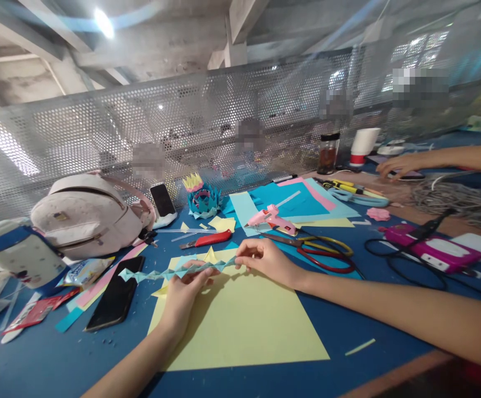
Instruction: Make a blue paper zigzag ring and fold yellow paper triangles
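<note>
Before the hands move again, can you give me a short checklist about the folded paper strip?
1. Left hand has a grip on the teal folded strip: ok.
2. Right hand pinches the strip's right end: ok.
3. Strip lies over the yellow sheet: ok.
4. Black phone apart from the strip's left tip: cannot tell.
5. Scissors and pink glue gun beyond both hands: ok.

On the blue counter (pixel 45 365): pink glue gun (pixel 270 217) beside red-and-yellow scissors (pixel 323 251). Red box cutter (pixel 207 240) near my black phone (pixel 116 298). White backpack (pixel 85 215) far left. Blue paper flower (pixel 202 200) by the mesh screen (pixel 99 132). Co-worker's hand (pixel 402 164) far right.
</note>
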The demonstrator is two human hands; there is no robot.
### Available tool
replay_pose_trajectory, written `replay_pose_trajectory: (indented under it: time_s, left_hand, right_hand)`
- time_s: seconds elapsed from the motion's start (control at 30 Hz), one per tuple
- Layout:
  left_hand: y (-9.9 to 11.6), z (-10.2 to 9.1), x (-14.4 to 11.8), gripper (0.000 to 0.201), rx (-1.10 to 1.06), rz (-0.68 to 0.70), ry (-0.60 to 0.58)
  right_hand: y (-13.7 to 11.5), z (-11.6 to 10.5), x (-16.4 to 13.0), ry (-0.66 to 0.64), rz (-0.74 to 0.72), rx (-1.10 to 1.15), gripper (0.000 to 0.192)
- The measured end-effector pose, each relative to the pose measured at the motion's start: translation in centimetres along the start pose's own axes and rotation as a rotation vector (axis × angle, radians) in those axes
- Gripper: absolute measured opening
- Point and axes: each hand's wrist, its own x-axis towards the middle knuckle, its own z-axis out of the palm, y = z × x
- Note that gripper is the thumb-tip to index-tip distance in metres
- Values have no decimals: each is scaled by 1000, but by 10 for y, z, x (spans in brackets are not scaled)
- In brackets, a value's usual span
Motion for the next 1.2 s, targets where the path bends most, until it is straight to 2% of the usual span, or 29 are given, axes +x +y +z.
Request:
replay_pose_trajectory:
  time_s: [0.1, 0.37, 0.6, 0.9, 1.2]
  left_hand:
    - [-1, 0, 0, 37, 34, -3, 29]
    - [3, 1, 0, 43, 61, -17, -26]
    - [15, 4, -7, 41, 86, -22, -22]
    - [4, 1, -2, 35, 35, -39, -39]
    - [9, 3, -5, 35, 29, -15, -42]
  right_hand:
    - [-3, 0, 0, 32, -61, -88, 26]
    - [-7, 0, -3, 50, -84, -175, 19]
    - [-11, 5, -9, 28, -44, -142, 22]
    - [-14, 8, -13, -9, -9, -103, 25]
    - [-11, 9, -12, -37, -6, -112, 26]
